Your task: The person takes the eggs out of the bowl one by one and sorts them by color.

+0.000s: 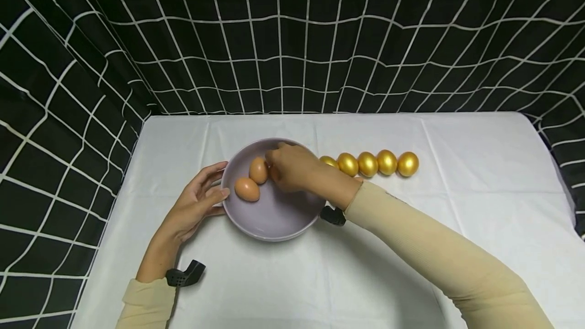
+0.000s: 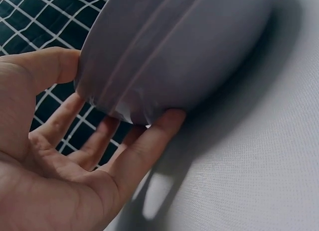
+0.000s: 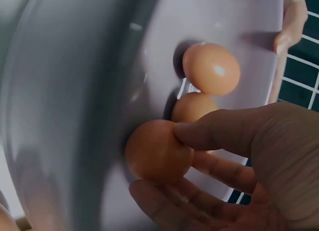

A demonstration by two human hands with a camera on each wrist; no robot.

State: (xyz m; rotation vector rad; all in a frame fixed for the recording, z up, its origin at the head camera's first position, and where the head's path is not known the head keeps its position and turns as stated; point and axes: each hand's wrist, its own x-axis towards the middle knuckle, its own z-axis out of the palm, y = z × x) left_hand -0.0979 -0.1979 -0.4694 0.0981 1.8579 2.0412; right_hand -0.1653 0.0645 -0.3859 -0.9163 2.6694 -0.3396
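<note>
A lilac bowl (image 1: 274, 220) stands on the white cloth. Along its left side my left hand (image 1: 192, 207) holds it, thumb at the rim and fingertips against the outer wall, as the left wrist view shows. Inside the bowl, two brown eggs (image 1: 247, 189) (image 1: 258, 170) lie together toward the left. My right hand (image 1: 294, 167) reaches in beside them and, in the right wrist view, grips a third brown egg (image 3: 158, 152) between thumb and fingers. From the head view that egg is mostly hidden behind the hand.
Several gold eggs (image 1: 367, 164) form a row right of the bowl, with my right forearm passing just in front and overlapping the leftmost ones. Black cloth with a white grid (image 1: 292, 39) rises behind the table and at both sides.
</note>
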